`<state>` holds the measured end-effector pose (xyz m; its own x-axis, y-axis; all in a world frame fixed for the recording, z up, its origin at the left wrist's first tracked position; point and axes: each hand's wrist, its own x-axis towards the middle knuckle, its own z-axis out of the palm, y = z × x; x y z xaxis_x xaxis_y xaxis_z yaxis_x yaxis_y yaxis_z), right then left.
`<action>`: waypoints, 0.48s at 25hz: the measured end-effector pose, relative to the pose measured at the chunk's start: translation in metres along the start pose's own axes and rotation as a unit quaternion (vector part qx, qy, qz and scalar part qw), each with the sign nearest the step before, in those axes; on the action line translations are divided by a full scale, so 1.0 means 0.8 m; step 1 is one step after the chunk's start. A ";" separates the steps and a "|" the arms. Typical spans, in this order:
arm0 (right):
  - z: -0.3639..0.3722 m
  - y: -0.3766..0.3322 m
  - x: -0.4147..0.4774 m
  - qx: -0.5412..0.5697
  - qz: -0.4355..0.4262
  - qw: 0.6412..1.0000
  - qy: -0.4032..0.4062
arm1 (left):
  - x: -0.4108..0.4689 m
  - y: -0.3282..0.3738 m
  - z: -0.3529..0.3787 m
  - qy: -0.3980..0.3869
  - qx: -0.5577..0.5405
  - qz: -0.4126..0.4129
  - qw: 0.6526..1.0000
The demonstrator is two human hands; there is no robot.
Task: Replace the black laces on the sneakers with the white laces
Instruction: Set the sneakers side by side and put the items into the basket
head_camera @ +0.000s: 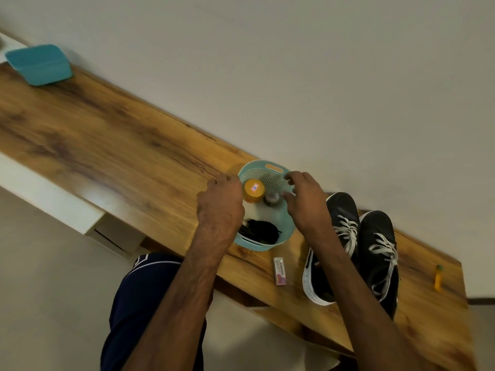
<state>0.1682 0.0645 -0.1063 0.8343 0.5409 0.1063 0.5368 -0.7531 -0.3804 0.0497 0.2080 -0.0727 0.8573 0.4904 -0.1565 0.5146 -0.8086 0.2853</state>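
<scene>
We judge the job nearly finished: both black sneakers (356, 245) stand side by side on the wooden desk (107, 145), each threaded with white laces (348, 231), while a dark bundle, probably the black laces (261, 230), lies in the teal basket (267, 246). Our left hand (221, 203) is curled at the basket's rim, though we cannot tell whether it grasps anything; our right hand (304, 196) hovers over it, fingers spread and empty. Only tidying seems left.

Black sneakers (375, 242), white laces (348, 231); pale teal basket (263, 246), black laces (261, 230) inside; orange-lidded jar (253, 190).
</scene>
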 end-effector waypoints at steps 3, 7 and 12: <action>-0.007 0.005 -0.086 0.094 0.136 0.980 0.107 | -0.001 0.008 0.000 0.026 -0.014 0.024 0.999; 0.034 0.007 -0.163 0.010 0.214 0.977 -0.020 | -0.005 0.007 0.004 0.013 0.000 0.007 1.000; 0.073 -0.003 -0.184 -0.075 0.200 0.965 -0.152 | -0.010 0.002 0.012 -0.031 0.020 -0.018 0.999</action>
<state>0.0365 0.0084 -0.1750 0.9156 0.2632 -0.3040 0.2102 -0.9578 -0.1962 0.0439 0.1994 -0.0803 0.8371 0.4988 -0.2247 0.5437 -0.8038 0.2415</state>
